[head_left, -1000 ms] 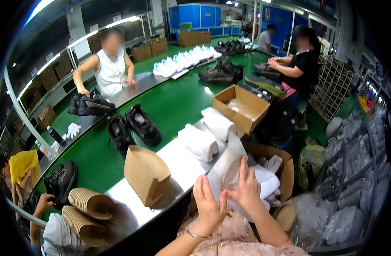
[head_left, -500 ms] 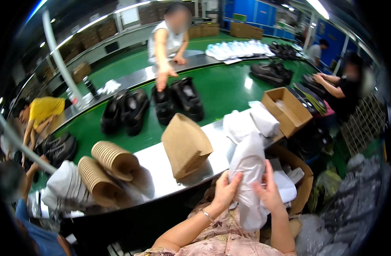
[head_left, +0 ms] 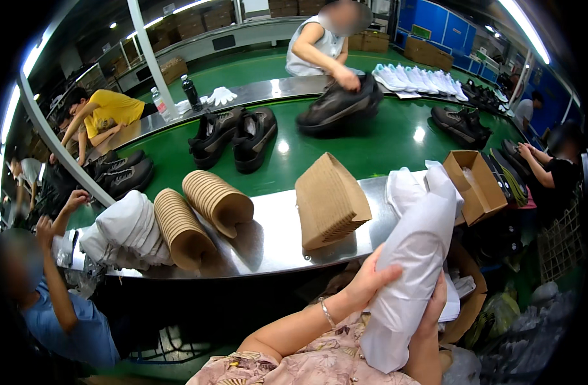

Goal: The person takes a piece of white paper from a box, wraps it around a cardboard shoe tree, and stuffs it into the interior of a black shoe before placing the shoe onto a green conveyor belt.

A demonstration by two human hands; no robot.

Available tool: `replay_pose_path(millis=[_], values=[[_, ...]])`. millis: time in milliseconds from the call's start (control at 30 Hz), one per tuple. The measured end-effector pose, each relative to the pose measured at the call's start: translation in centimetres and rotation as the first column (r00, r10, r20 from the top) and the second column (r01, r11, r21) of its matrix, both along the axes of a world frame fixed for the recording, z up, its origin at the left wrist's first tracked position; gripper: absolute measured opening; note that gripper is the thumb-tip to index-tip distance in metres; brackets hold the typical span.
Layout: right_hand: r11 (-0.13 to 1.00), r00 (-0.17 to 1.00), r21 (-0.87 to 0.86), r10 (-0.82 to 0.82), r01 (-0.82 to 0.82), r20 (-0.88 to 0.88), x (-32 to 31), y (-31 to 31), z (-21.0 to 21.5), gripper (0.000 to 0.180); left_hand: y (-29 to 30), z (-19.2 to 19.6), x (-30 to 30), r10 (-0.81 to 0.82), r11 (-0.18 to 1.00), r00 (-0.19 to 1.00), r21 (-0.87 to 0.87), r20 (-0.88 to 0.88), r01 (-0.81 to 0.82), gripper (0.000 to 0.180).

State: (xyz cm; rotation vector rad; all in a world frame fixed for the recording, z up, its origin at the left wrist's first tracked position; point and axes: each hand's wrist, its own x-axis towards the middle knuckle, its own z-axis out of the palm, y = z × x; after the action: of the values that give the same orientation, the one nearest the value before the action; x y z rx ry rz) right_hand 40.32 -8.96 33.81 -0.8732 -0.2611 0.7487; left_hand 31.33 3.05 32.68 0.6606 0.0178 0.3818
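Observation:
Over my lap I hold a long bundle wrapped in white paper (head_left: 412, 269), tilted with its upper end away from me. My left hand (head_left: 373, 281) grips its left side, the thumb lying across the paper. Against the right side my right hand (head_left: 435, 307) is closed round it, its fingers partly hidden by the bundle. What the paper covers cannot be seen. Just beyond the upper end, more white paper bundles (head_left: 403, 189) lie on the metal ledge (head_left: 274, 247). A stack of folded brown cardboard pieces (head_left: 329, 205) stands there, left of my bundle.
Curled cardboard stacks (head_left: 178, 228) and white paper stuffing (head_left: 130, 228) sit farther left. Black shoes (head_left: 252, 138) stand on the green conveyor (head_left: 281, 167). Across it, a person's hand (head_left: 348, 80) holds a dark shoe (head_left: 339, 109). An open carton (head_left: 475, 186) is right.
My hands have raised the white bundle a little to the right, and my right fingers have closed round it. Across the belt, the person has lifted dark footwear. The whole view has shifted.

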Motion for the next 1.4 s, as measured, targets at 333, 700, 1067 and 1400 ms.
replay_pose_path(millis=[333,700,1067,1400], values=[[0.977,0.711,-0.214,0.136,0.021,0.69,1.8,2.7,1.0,0.03,0.8,-0.3,-3.1,-0.187,0.982,0.982,-0.018,-0.025,0.187,0.074],[0.907,0.742,-0.383,0.376,-0.174,0.554,-0.8,-0.6,2.4,0.083,1.7,0.1,-2.8,0.131,0.991,0.99,0.049,-0.051,-0.128,0.062],[0.987,0.929,0.056,-0.16,0.15,0.333,-3.1,0.9,0.8,0.03,-0.5,0.1,-1.5,0.302,0.951,0.953,0.065,0.007,-0.302,0.094],[0.996,0.994,0.041,0.074,-0.078,0.085,-3.3,1.8,0.6,0.017,0.0,1.8,-2.6,0.291,0.926,0.956,0.242,0.032,-0.29,0.097]])
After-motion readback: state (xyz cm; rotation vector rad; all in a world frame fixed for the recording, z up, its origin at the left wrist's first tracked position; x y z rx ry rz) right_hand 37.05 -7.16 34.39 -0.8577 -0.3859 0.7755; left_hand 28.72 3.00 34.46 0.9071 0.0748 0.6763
